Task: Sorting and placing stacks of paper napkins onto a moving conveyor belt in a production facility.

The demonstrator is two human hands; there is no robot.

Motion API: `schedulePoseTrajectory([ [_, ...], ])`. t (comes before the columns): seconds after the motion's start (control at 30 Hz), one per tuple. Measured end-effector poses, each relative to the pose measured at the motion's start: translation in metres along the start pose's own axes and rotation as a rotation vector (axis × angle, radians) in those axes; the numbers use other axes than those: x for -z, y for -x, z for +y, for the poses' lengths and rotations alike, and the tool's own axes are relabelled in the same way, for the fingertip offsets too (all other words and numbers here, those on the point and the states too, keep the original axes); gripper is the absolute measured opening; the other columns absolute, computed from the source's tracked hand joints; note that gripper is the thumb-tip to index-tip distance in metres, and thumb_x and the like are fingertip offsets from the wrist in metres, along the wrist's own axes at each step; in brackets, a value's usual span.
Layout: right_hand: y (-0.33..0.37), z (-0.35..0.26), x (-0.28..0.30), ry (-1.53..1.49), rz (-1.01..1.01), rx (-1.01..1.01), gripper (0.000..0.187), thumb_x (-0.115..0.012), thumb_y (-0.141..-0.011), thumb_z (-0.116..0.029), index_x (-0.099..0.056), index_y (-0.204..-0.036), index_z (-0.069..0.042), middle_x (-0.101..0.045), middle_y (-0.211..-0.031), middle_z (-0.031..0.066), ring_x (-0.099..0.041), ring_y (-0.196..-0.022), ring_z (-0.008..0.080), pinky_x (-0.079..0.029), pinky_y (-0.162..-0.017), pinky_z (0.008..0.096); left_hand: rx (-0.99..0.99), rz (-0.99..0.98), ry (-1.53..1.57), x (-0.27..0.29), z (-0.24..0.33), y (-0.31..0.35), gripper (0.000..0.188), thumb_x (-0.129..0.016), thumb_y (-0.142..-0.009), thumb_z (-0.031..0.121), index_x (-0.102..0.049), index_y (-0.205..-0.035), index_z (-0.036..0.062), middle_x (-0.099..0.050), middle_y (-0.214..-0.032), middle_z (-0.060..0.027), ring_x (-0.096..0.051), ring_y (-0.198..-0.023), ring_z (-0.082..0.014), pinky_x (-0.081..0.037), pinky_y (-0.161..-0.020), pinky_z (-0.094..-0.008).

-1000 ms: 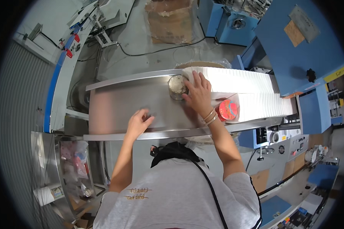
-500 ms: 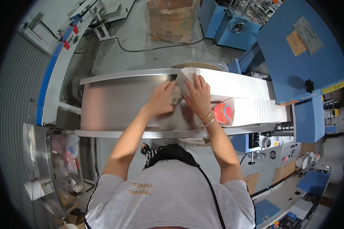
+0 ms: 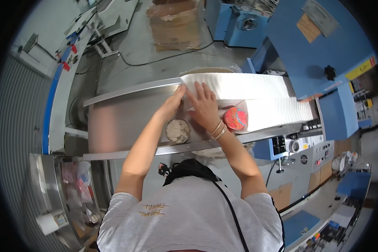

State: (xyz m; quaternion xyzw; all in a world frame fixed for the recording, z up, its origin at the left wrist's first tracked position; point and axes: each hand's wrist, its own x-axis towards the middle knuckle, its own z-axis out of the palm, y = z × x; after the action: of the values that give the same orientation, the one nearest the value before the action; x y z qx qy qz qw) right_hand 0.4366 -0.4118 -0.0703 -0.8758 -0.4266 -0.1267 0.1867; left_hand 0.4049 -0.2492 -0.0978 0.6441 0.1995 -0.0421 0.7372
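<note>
Two long rows of thin white pieces, stacked on edge, lie in a metal trough (image 3: pixel 122 122). My left hand (image 3: pixel 172 103) is at the near-left end of the far row (image 3: pixel 239 86), its fingers stretched out and seen edge-on. Beside it, my right hand (image 3: pixel 203 107) lies with spread fingers against the same end piece. Below my left hand a round, mottled beige object (image 3: pixel 178 131) rests on the trough floor. A round red object with blue marks (image 3: pixel 235 118) sits at the left end of the nearer row (image 3: pixel 277 113), close to my right wrist.
A blue machine (image 3: pixel 319 46) stands at the right end of the trough. Behind the trough is a plastic-covered cardboard box (image 3: pixel 174 27) on the floor. At the left are a blue-edged bench (image 3: pixel 54 101) and a metal rack holding plastic bags (image 3: pixel 77 180).
My left hand has come away from the beige object, which now lies nearer me in the trough. That hand has moved to the end of the far row. The view has shifted slightly.
</note>
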Motion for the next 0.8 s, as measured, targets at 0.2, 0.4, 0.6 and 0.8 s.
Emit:
schedulePoseTrajectory([
  [0.2, 0.049, 0.016, 0.048, -0.229, 0.050, 0.038, 0.057, -0.076, -0.068, -0.021, -0.056, -0.121, -0.016, -0.043, -0.137, 0.0126, -0.039, -0.128, 0.0340, -0.036, -0.099, 0.0470, 0.110, 0.006, 0.129, -0.029, 0.018, -0.003, 0.072, -0.050, -0.091, 0.054, -0.028, -0.143, 0.0091, -0.047, -0.132, -0.0096, -0.044, -0.123, -0.0218, -0.037, -0.098, -0.0387],
  [0.4, 0.077, 0.087, 0.097, -0.324, 0.206, -0.101, 0.033, -0.070, -0.076, -0.010, -0.063, -0.109, -0.005, -0.065, -0.106, 0.0134, -0.061, -0.097, 0.0301, -0.049, -0.084, 0.0363, -0.049, 0.083, -0.010, -0.032, -0.009, -0.035, 0.096, -0.063, -0.082, 0.054, -0.014, -0.147, 0.0031, -0.029, -0.147, -0.0170, -0.027, -0.137, -0.0305, -0.023, -0.110, -0.0418],
  [0.6, 0.068, 0.167, 0.117, -0.090, 0.324, -0.340, 0.022, -0.062, -0.082, -0.010, -0.066, -0.101, -0.002, -0.066, -0.099, 0.0171, -0.061, -0.090, 0.0349, -0.049, -0.081, 0.0397, -0.085, 0.079, -0.004, -0.049, 0.001, -0.028, 0.090, -0.070, -0.081, 0.044, -0.020, -0.145, 0.0036, -0.038, -0.142, -0.0148, -0.036, -0.132, -0.0256, -0.028, -0.108, -0.0386],
  [0.8, 0.039, 0.257, 0.097, 0.016, 0.419, -0.652, 0.014, -0.058, -0.083, -0.012, -0.069, -0.088, -0.004, -0.066, -0.087, 0.0185, -0.063, -0.080, 0.0371, -0.050, -0.074, 0.0429, -0.064, 0.096, 0.000, -0.052, 0.009, -0.022, 0.086, -0.071, -0.082, 0.039, -0.022, -0.143, 0.0024, -0.041, -0.139, -0.0142, -0.039, -0.129, -0.0248, -0.030, -0.106, -0.0368],
])
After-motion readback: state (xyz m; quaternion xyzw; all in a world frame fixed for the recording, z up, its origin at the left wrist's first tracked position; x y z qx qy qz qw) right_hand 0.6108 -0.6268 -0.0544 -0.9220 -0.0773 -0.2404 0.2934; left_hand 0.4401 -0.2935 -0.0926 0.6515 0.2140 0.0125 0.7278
